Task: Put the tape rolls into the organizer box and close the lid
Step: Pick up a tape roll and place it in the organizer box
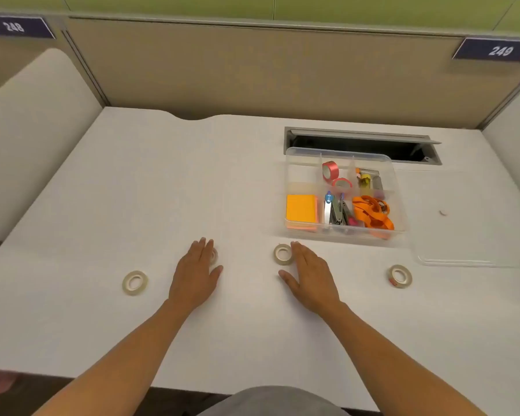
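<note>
Box [291,172] is seen on the desk [132,181], far right of centre, clear plastic, open, split into compartments. Lid [469,223] is laid flat on the desk just right of the box, also clear, hard to make out.

Both hands are held palm down over the near desk, forearms reaching in from the bottom edge. Left hand [197,273]: fingers extended and close together, thumb splayed to the right, nothing gripped. Its fingertips partly cover a tape roll [214,256]; contact cannot be told. Right hand [311,274]: fingers extended, thumb out to the left, nothing gripped. Fingertips are just beside a second roll [283,254], touching or nearly so.

Two more rolls are flat on the desk: one [135,282] left of the left hand, one [399,276] well right of the right hand, near the lid's front corner. All four are pale and outside the box.

Box contents: orange sticky notes [301,209] front left, orange scissors [373,212] front right, stapler [338,210] between them, two pink tape rolls [330,171] in a rear compartment. Rear left compartment is seen empty.

Open cable slot [360,145] is set in the desk directly behind the box. Path between hands and box is unobstructed.
</note>
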